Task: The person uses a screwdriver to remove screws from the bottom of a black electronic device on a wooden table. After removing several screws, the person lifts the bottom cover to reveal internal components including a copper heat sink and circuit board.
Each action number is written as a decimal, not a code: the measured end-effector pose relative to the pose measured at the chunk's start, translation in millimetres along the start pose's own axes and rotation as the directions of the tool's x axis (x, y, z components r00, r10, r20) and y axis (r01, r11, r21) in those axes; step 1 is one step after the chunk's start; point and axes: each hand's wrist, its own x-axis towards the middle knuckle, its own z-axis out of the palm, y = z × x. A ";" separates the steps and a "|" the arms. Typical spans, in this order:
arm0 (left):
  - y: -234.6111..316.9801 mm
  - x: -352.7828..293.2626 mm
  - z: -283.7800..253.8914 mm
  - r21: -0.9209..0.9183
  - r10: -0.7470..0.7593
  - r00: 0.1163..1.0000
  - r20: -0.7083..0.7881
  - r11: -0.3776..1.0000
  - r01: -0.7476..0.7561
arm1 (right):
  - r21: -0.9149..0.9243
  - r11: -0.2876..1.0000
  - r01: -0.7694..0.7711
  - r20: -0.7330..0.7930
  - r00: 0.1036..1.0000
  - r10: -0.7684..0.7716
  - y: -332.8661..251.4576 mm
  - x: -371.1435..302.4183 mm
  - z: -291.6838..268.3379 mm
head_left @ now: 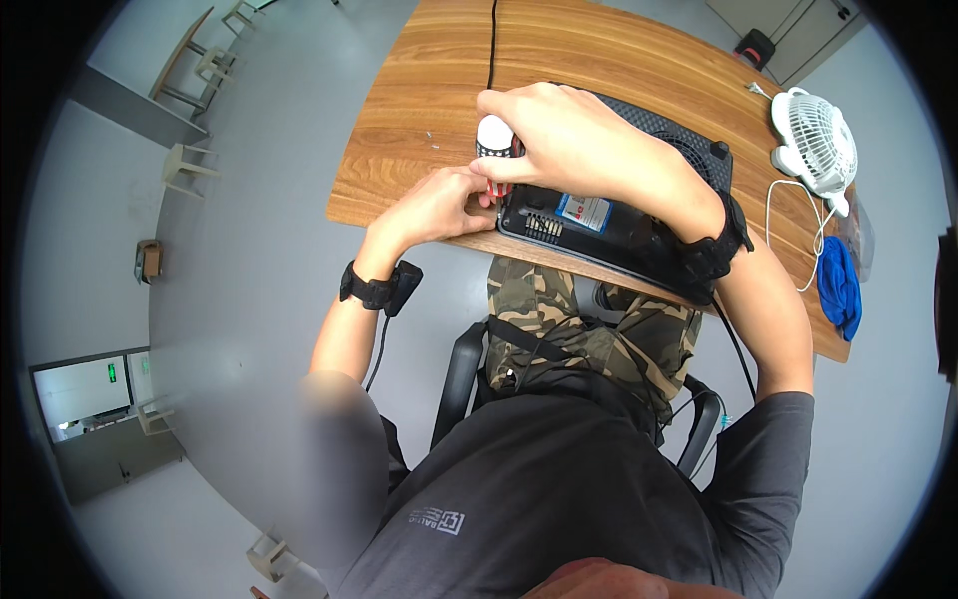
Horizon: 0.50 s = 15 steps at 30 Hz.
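Black laptop (619, 215) flipped belly-up at the near edge of the wooden table (419, 110); both hands meet at its left corner: left hand (439, 205) pinching low, right hand (569, 135) wrapped over a small white-capped cylinder tool (494, 140); beyond the laptop, right, a white plastic fan (815, 135) and crumpled blue cloth (840, 285); black cable (492, 40) runs away.

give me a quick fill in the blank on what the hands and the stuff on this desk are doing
1. The right hand grips a small ____ cylinder from above.
2. The left hand works at the near-left corner of an upturned black ____.
3. Right of it stands a small white ____.
4. By the table's right edge lies a ____ cloth.

Missing words: white; laptop; fan; blue
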 end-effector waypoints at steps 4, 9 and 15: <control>-5.4 2.4 3.6 -0.001 0.026 1.000 -0.009 1.000 -0.026 | 0.019 1.000 -0.021 -0.016 1.000 0.022 1.1 2.1 -3.0; -7.0 5.4 3.0 0.076 -0.004 0.997 -0.075 0.997 0.010 | -0.003 1.000 -0.015 -0.086 0.996 0.015 4.1 3.7 0.2; -11.9 7.2 -14.1 0.242 -0.072 0.964 -0.256 0.961 0.136 | 0.016 0.998 -0.059 -0.171 0.983 0.060 16.7 4.0 -0.9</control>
